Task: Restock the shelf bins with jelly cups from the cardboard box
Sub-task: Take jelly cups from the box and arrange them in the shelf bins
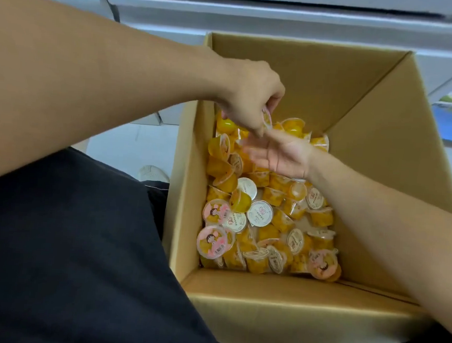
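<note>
In the head view, the cardboard box [301, 163] stands open on the floor in front of the person, and a loose layer of yellow jelly cups [267, 220] covers its bottom from the near wall to the far wall. The left hand [248, 97] reaches down at the far left corner of the box. Its fingers [261, 125] are curled and pinch one cup [266, 117] by its pink-rimmed lid, just above the pile. The right hand [280, 155] lies under it, palm turned up, with the fingers straight and close together, slightly blurred at the tips. It holds nothing that I can see. It seems ready to receive the pinched cup.

The step in hand is, I judge, the collecting of cups before they go to the shelf bins. The bins themselves are not clearly visible; only pale shelf edges [259, 14] show beyond the box.

To do it well, the left hand should let the cup down into the middle of the open palm, not onto the fingertips, because a round cup rolls off easily. The palm should stay cupped and level. A pinch on the lid edge alone is weak, so a hold around the cup body is safer. It is better to take several cups per trip, but not so many that one falls.
</note>
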